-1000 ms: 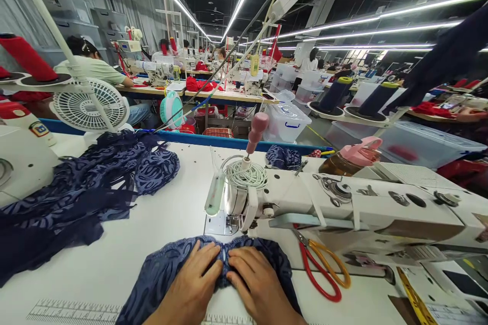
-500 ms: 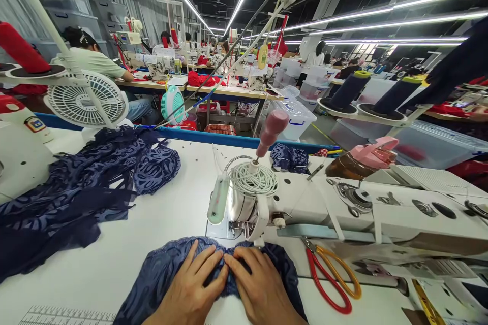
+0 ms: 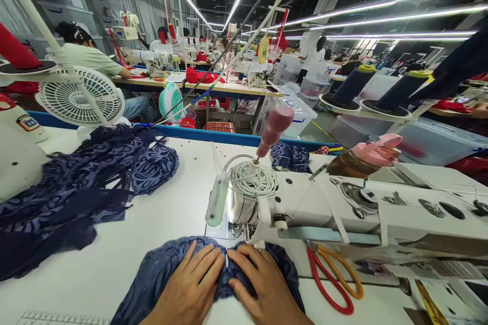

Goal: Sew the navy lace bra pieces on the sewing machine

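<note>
Leftmost, a white fan (image 3: 79, 97) stands at the far edge of a white table (image 3: 179, 208), and a heap of dark blue lace (image 3: 76, 183) spreads in front of it. Behind the fan, a person in a pale shirt (image 3: 89, 58) sits at another bench.

Near the bottom centre, a smaller blue lace piece (image 3: 163, 269) lies flat on the table, just in front of the needle end of a white sewing machine (image 3: 343, 208). Both of the wearer's hands press down on it, side by side. The left hand (image 3: 190, 289) lies palm down with fingers spread and extended, fingertips on the lace; it grips nothing. The right hand (image 3: 263, 289) lies the same way, open and flat, its fingertips almost meeting those of the left at the middle of the lace.

Coiled white cord (image 3: 253, 181) sits on top of the machine head, with a pink knob (image 3: 273, 129) rising above it. Right of the hands, red and yellow scissors (image 3: 335, 279) lie on the table under the machine's arm. Farther right, dark thread cones (image 3: 353, 86) stand on a rack.
</note>
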Tool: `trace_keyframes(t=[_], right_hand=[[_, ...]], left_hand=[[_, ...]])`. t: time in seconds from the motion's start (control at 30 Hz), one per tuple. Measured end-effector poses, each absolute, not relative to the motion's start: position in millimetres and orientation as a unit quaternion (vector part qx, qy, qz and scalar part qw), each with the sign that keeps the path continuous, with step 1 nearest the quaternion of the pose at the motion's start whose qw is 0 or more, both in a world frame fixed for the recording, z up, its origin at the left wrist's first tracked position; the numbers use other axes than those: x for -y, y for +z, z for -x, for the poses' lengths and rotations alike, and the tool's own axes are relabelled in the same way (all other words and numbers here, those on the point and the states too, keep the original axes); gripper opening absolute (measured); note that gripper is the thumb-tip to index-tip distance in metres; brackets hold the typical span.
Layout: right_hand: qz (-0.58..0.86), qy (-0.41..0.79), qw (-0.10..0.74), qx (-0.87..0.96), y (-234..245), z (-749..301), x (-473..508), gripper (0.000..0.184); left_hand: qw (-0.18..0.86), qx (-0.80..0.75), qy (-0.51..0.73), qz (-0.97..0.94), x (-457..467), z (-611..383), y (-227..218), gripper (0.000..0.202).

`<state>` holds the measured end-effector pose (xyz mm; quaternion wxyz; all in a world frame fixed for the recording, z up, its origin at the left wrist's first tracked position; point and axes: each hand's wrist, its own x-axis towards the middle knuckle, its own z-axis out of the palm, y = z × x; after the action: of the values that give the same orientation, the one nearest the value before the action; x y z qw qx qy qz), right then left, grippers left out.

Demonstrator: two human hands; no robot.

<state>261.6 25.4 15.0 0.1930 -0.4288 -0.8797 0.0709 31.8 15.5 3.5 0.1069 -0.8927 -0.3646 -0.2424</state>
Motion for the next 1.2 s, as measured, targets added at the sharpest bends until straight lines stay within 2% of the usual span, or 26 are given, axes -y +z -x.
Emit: trace_keyframes(t=[0.17,0.37,0.67,0.87,1.0,1.1,1.2], right_hand=[[0.440,0.020,0.182,0.879,14,-265,-25,0.045],[0.452,-0.006,0.175,0.875,13,-265,-27,0.046],[0.453,0.007,0.136,0.881,14,-265,-30,0.054],[0.457,0.009,0.146,0.877,16,-269,-27,0.058],[0.466,-0.020,0.180,0.866,26,-280,-33,0.035],[0.497,-0.077,0.188,0.844,27,-291,-41,0.033],[0.521,-0.091,0.165,0.832,23,-298,-46,0.036]], left_hand=[[0.084,0.358,-0.210,0.906,-19,-27,6,0.050],[0.024,0.359,-0.160,0.919,-24,-23,-2,0.066],[-0.007,0.348,-0.170,0.922,-25,-18,-8,0.066],[-0.008,0.338,-0.198,0.920,-23,-16,-12,0.060],[0.011,0.352,-0.275,0.895,-21,-19,-6,0.046],[-0.010,0.409,-0.291,0.865,-29,-25,8,0.038],[-0.063,0.498,-0.242,0.830,-43,-33,24,0.041]])
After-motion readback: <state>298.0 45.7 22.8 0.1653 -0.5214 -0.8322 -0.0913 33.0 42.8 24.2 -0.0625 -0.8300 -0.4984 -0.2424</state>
